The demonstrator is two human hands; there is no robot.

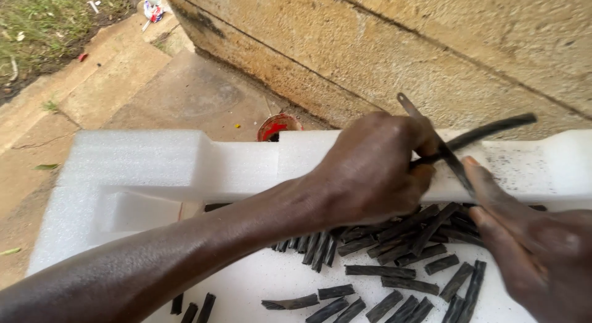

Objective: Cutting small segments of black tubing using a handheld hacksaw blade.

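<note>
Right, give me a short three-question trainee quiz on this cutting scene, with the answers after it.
1. True or false: the left hand grips the long dark flexible strip above the white foam block.
2. What does the right hand press to that strip?
A. a thin metal blade
B. a pair of scissors
C. a wooden mallet
3. Fill in: the short black cut pieces lie piled in the foam block's ____.

Key: 1 true; 2 A; 3 recess.
</note>
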